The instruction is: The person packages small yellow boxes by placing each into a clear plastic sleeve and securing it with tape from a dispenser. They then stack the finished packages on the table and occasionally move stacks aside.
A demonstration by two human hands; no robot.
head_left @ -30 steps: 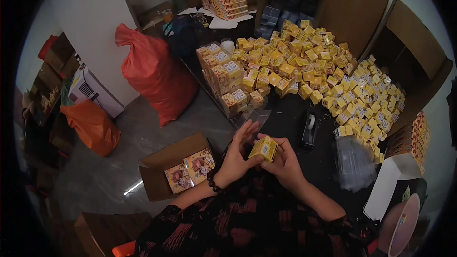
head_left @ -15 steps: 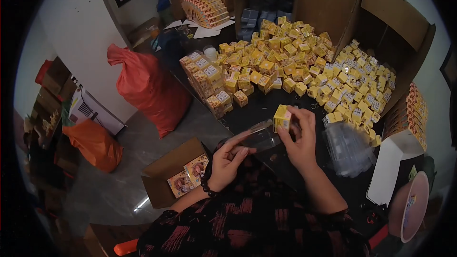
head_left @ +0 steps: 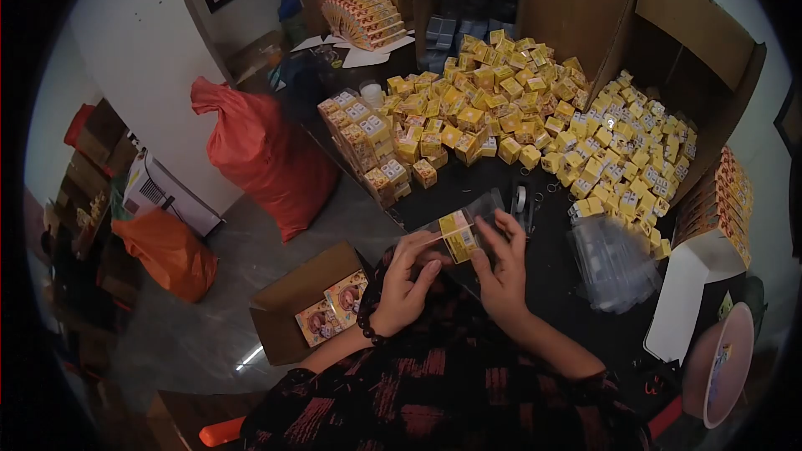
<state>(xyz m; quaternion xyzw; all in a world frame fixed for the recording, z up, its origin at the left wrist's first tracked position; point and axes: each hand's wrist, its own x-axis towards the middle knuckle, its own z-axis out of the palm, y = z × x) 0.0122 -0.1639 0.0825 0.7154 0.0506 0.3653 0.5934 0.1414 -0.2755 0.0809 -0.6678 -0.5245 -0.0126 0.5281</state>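
A small yellow printed box (head_left: 459, 235) sits between my hands, in or against a clear plastic box (head_left: 484, 205) whose see-through flap stands up at the far side. My left hand (head_left: 404, 286) grips the near left end of the plastic, fingers behind and thumb in front. On the other side my right hand (head_left: 503, 277) has its thumb at the yellow box's lower right edge and its fingers bent around the plastic flap. A black tape dispenser (head_left: 524, 205) lies just beyond my right fingers.
Heaped yellow boxes (head_left: 493, 96) cover the table's far side, beside stacked packed boxes (head_left: 359, 138). Flat clear plastic sleeves (head_left: 614, 267) lie at right, near a pink basin (head_left: 725, 367). An open carton (head_left: 276, 309) and a red sack (head_left: 263, 159) stand at left.
My right hand has moved left and brought the yellow box to the clear plastic box in my left hand. The tape dispenser behind it is now uncovered.
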